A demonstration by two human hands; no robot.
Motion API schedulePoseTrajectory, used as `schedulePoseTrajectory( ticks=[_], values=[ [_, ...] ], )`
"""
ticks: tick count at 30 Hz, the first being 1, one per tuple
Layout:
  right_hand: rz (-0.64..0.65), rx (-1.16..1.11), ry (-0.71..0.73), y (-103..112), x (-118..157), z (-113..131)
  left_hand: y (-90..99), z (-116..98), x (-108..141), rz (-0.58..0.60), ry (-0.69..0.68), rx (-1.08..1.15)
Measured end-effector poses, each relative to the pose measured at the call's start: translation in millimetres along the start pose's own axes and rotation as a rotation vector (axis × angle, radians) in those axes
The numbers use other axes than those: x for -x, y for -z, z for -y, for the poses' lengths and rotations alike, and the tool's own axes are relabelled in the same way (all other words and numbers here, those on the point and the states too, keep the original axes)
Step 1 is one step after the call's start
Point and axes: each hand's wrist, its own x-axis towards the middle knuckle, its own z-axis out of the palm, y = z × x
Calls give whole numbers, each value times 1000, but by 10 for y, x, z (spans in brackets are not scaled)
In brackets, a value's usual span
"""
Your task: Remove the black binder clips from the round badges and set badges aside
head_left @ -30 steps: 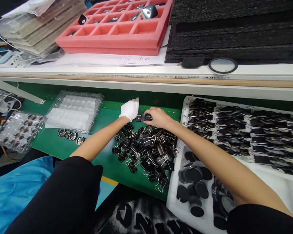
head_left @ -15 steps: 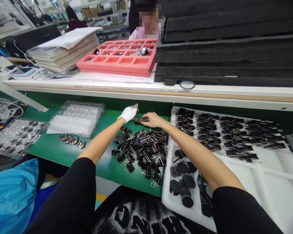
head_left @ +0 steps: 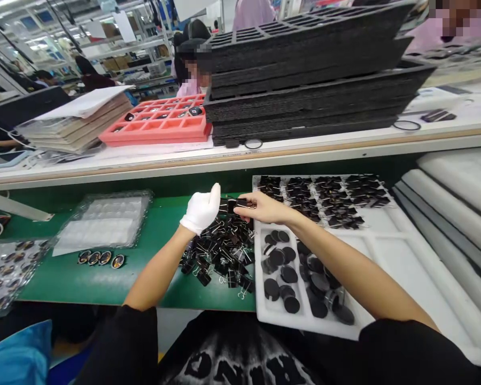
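Note:
My left hand [head_left: 202, 208], in a white glove, is closed, its thumb pointing up. Bare and also closed, my right hand [head_left: 262, 207] pinches a black binder clip [head_left: 242, 203]. Both hands meet over the back of the pile, with dark clip parts bridging the small gap between them. What the glove's fingers grip is mostly hidden, but a black clip edge sticks out beside it. Below lies a heap of loose binder clips [head_left: 220, 254] with silver handles on the green table [head_left: 152, 283].
Right of the pile, a white foam tray [head_left: 388, 256] holds rows of clipped pieces [head_left: 316, 198] and black discs [head_left: 288, 274]. Several round lens-like pieces [head_left: 104, 258] lie left, near a clear plastic tray [head_left: 104, 214]. A shelf [head_left: 164, 163] carries black foam trays [head_left: 304, 101] and a red tray [head_left: 160, 125].
The view has swung right and upward. My hands have drawn closer together, and the gloved hand has turned, its thumb now upright. The right hand still holds a clip.

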Motion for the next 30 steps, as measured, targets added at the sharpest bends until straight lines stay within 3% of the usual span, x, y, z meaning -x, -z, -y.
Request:
schedulePoseTrajectory(
  ticks=[7, 11, 14, 16, 18, 21, 24, 26, 30],
  values=[
    [-143, 72, 20, -35, 604, 28, -126, -363, 158, -96, -147, 120],
    [-387, 333, 81, -136, 1011, 20, -324, -586, 275, -105, -233, 117],
    [-472, 493, 99, -33, 1381, -34, -457, -726, 445, -107, -324, 190],
    [-524, 531, 84, 251, 1676, -135, -505, -738, 592, -126, -375, 246],
    [-620, 598, 53, 705, 2012, -303, -524, -658, 736, -123, -414, 294],
    [-783, 831, -117, 1486, 2515, -659, -544, -426, 894, -120, -397, 343],
    [-800, 939, -298, 2039, 2849, -1066, -589, -219, 969, -141, -361, 380],
    [-757, 920, -350, 2200, 2936, -1309, -619, -155, 988, -149, -368, 399],
    [-722, 954, -367, 2218, 2910, -1612, -628, -158, 994, -146, -401, 398]
  ],
)
